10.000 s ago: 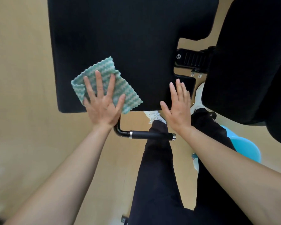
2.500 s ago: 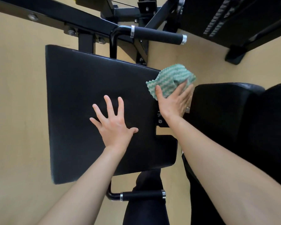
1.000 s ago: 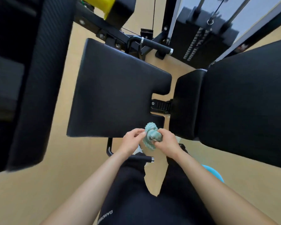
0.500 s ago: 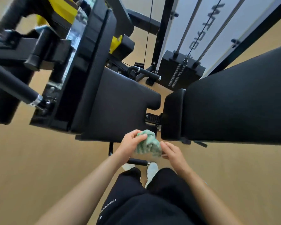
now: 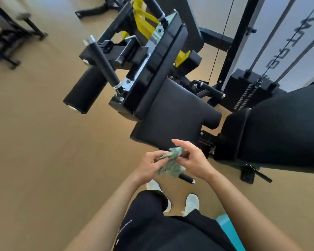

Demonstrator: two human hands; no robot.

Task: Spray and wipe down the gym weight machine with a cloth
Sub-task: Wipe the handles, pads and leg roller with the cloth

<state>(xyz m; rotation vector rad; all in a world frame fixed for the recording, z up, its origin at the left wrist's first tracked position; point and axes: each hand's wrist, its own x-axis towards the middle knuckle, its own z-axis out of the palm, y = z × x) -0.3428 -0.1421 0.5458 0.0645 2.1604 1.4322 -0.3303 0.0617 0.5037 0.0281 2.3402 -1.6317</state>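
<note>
A crumpled green-and-white cloth point(image 5: 170, 164) hangs between both hands in front of my waist. My left hand point(image 5: 149, 167) pinches its left end and my right hand point(image 5: 193, 160) pinches its upper right part, index finger sticking out. Just beyond them lies the black seat pad point(image 5: 172, 115) of the weight machine, with the black back pad point(image 5: 283, 127) to its right. Neither hand touches the machine. No spray bottle is in view.
A padded black roller point(image 5: 83, 91) and black handle bar point(image 5: 105, 64) jut out at upper left. The weight stack point(image 5: 248, 93) and cables stand behind. A short black handle point(image 5: 186, 178) sits below the cloth. My white shoes point(image 5: 192, 203) stand on tan floor; a turquoise object point(image 5: 228, 230) lies at lower right.
Ten seconds ago my left hand pressed the cloth flat on the seat pad. Since then both hands left the pads, gathered the cloth at my waist, and the view tilted up.
</note>
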